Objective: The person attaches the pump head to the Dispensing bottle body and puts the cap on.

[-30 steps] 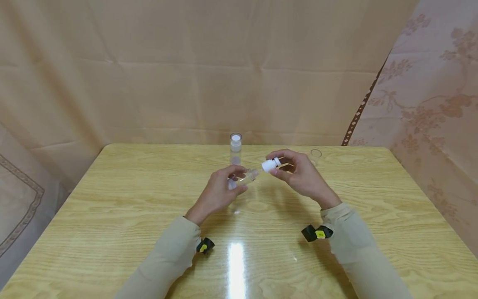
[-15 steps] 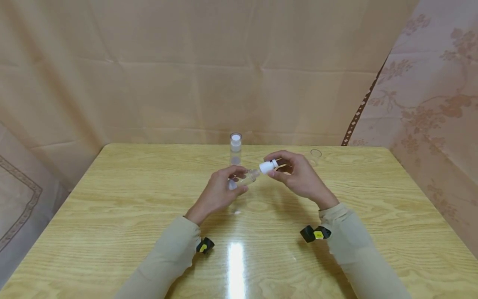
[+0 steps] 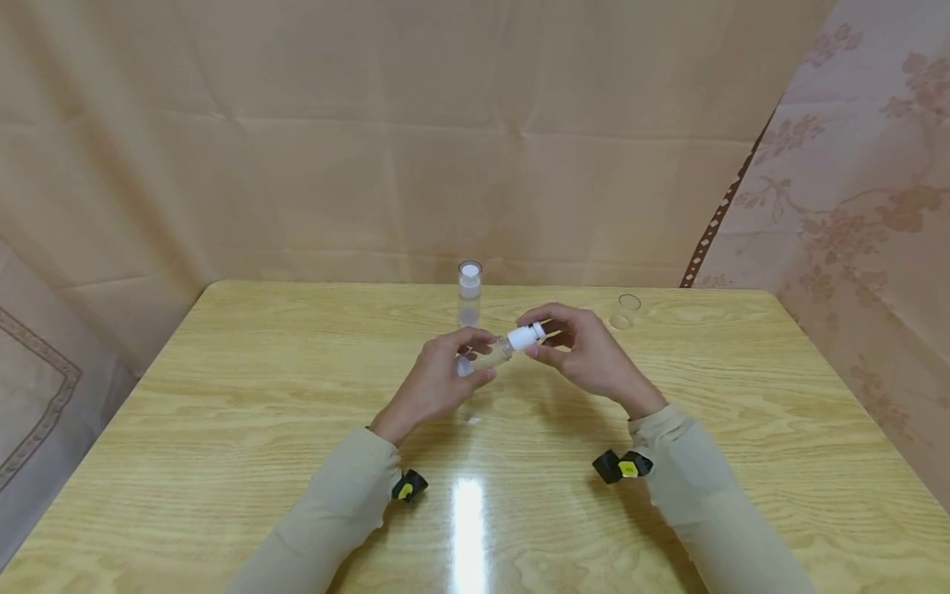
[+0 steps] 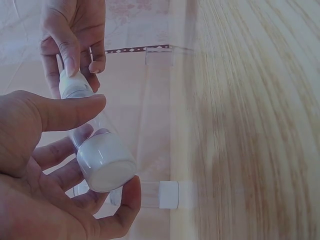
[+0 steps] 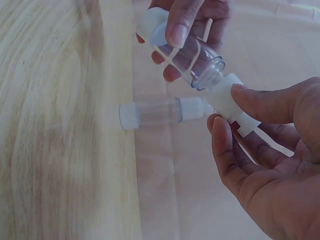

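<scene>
My left hand holds a small clear bottle with a white base, tilted so that its open neck points up and to the right. Between the thumb and fingers of my right hand is a white pump top. The lower end of the pump top sits right at the bottle's neck, in line with it; in the right wrist view a narrow clear part bridges the two. Both things are above the table.
A second clear bottle with a white pump top and a see-through cap stands upright behind the hands. Toward the back right of the wooden table stands a loose clear cap. Fabric curtains hang behind the table.
My right hand has moved left and slightly down, bringing the pump top from a short gap away to the bottle's neck. My left hand has stayed nearly still.
</scene>
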The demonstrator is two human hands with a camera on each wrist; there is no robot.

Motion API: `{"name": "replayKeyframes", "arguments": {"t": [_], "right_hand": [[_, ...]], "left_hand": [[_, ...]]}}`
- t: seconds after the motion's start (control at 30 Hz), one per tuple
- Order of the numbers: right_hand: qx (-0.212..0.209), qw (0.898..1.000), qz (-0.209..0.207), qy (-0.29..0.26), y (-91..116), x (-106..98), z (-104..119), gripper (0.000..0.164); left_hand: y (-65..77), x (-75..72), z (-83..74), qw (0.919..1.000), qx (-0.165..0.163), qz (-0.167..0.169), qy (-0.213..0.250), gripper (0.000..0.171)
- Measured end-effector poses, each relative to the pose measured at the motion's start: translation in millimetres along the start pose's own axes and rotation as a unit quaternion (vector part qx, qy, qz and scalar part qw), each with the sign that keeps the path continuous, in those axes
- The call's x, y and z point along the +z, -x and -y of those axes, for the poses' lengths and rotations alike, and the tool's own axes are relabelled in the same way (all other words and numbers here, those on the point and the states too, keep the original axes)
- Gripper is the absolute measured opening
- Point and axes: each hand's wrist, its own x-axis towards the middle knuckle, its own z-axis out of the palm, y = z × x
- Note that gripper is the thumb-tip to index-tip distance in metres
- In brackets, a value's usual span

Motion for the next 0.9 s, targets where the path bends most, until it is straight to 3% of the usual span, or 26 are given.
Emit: {"name": "replayKeyframes", "arguments": {"t": [0.5, 0.9], "right_hand": [[-0.003, 1.000, 0.005, 0.008, 0.8, 3.9, 0.6, 0.029], [0.012, 1.000, 0.002, 0.025, -0.7, 5.4, 0.7, 0.021]], "left_hand": [[0.5, 0.7, 0.6, 0.9998, 0.012, 0.005, -0.016, 0.037], [1.3, 2.3, -1.7, 0.9977, 0.014, -0.029, -0.059, 0.040]]}}
